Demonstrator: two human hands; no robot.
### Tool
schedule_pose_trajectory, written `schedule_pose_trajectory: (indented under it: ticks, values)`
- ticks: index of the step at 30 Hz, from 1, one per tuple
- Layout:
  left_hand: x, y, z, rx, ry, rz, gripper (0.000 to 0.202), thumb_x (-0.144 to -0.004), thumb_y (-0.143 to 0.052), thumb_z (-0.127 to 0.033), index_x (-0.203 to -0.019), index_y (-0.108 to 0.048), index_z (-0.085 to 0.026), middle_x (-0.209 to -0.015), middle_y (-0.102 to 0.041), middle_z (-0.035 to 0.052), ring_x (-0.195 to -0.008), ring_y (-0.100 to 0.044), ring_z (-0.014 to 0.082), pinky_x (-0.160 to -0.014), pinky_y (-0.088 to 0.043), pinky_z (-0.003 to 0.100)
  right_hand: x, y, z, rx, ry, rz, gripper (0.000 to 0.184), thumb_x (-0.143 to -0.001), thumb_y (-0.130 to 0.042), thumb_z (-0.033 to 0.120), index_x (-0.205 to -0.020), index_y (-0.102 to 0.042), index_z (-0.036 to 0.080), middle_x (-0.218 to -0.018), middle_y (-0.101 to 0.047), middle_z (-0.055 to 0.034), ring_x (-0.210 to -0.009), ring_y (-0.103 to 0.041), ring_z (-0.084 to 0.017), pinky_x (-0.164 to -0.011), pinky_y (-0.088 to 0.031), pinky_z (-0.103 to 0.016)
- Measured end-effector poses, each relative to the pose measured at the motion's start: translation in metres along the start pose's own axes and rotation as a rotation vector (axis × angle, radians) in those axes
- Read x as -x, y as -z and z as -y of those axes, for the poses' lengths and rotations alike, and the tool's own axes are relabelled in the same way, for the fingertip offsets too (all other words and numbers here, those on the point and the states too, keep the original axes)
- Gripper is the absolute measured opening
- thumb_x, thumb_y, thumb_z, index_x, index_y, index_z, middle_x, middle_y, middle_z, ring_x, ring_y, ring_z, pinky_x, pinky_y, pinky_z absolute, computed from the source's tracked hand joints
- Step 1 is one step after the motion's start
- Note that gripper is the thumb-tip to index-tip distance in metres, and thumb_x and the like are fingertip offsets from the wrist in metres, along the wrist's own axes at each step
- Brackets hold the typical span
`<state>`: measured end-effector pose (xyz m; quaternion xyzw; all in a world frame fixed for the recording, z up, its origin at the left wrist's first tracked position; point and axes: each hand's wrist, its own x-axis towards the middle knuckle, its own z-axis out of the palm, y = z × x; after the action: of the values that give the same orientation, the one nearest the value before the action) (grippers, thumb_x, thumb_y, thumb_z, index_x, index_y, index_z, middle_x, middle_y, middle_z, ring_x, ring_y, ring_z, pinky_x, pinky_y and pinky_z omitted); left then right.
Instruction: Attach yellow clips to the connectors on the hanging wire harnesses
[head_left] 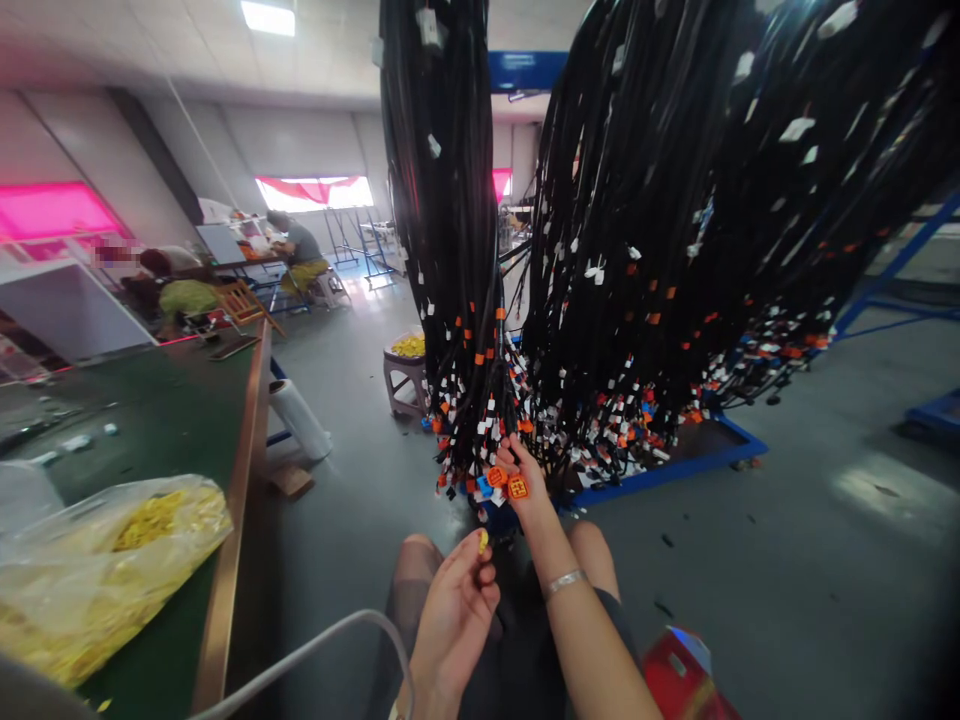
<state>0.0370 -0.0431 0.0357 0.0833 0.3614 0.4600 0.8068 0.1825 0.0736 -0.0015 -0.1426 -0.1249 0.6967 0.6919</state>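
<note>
My left hand (457, 605) is closed in a pinch, with a small yellow plastic piece (484, 541) between thumb and fingertips. Ahead of it, my right hand (525, 472) reaches into the lower ends of a hanging wire harness bundle (442, 200), its fingers curled round wires there. An orange connector (517, 487) lies against this hand, with another orange connector (496, 477) and a blue connector (485, 487) just to the left. Exactly which wires the fingers grip is partly hidden.
More black harnesses (637, 200) hang to the right over a blue wheeled frame (675, 470). At left, a green-topped table (195, 400) carries a clear bag (187, 500) of yellow pieces. A stool (405, 385) holds more yellow pieces. Two people sit at far-left workplaces.
</note>
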Motion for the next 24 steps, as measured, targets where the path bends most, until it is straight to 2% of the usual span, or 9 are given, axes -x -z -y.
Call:
schedule_pose_trajectory:
  ticks: [5, 11, 14, 18, 20, 24]
  values:
    - [-0.002, 0.003, -0.001, -0.005, -0.037, -0.001, 0.010, -0.080, -0.059, -0.009, -0.090, -0.061, -0.009, -0.070, -0.058, 0.0016, -0.053, -0.053, 0.0046, -0.045, -0.044, 0.012, 0.002, -0.002, 0.000, -0.025, -0.017, 0.017, 0.023, -0.070, -0.072, 0.028, -0.069, -0.052, 0.018, -0.047, -0.036, 0.0120, -0.034, -0.029, 0.000, -0.036, -0.032, -0.011]
    - [-0.015, 0.006, -0.003, -0.081, -0.142, 0.013, 0.020, -0.071, -0.068, -0.005, -0.090, -0.065, -0.009, -0.077, -0.064, 0.0052, -0.063, -0.059, 0.0075, -0.059, -0.052, 0.016, 0.002, -0.004, -0.002, -0.066, -0.049, 0.044, 0.020, -0.074, -0.068, 0.027, -0.070, -0.051, 0.017, -0.047, -0.037, 0.0119, -0.034, -0.031, 0.000, -0.036, -0.032, -0.009]
    - [-0.024, 0.002, -0.003, -0.115, -0.190, 0.026, 0.025, -0.065, -0.073, -0.007, -0.090, -0.066, -0.009, -0.081, -0.065, 0.0066, -0.065, -0.060, 0.0085, -0.063, -0.052, 0.018, 0.003, -0.005, -0.002, -0.086, -0.050, 0.040, 0.020, -0.075, -0.067, 0.027, -0.070, -0.051, 0.017, -0.047, -0.037, 0.0115, -0.034, -0.032, -0.001, -0.035, -0.032, -0.009]
    - [-0.035, -0.008, -0.003, -0.174, -0.242, 0.050, 0.029, -0.061, -0.078, -0.016, -0.086, -0.066, -0.010, -0.081, -0.065, 0.0061, -0.066, -0.059, 0.0097, -0.062, -0.050, 0.020, 0.003, -0.006, -0.003, -0.103, -0.051, 0.033, 0.018, -0.077, -0.065, 0.026, -0.071, -0.051, 0.017, -0.046, -0.038, 0.0112, -0.033, -0.033, -0.001, -0.033, -0.032, -0.009]
    - [-0.041, -0.014, -0.005, -0.238, -0.301, 0.043, 0.030, -0.061, -0.078, -0.021, -0.087, -0.066, -0.011, -0.081, -0.066, 0.0057, -0.066, -0.058, 0.0097, -0.061, -0.049, 0.020, 0.004, -0.006, -0.002, -0.105, -0.053, 0.032, 0.018, -0.077, -0.066, 0.026, -0.071, -0.051, 0.018, -0.046, -0.038, 0.0114, -0.033, -0.032, -0.001, -0.033, -0.032, -0.009]
    - [-0.053, -0.026, -0.011, -0.460, -0.514, 0.015, 0.028, -0.065, -0.074, -0.028, -0.088, -0.067, -0.012, -0.082, -0.067, 0.0060, -0.067, -0.057, 0.0113, -0.059, -0.047, 0.021, 0.004, -0.005, -0.001, -0.102, -0.056, 0.031, 0.021, -0.074, -0.069, 0.026, -0.071, -0.050, 0.018, -0.046, -0.038, 0.0118, -0.033, -0.032, -0.001, -0.034, -0.032, -0.009]
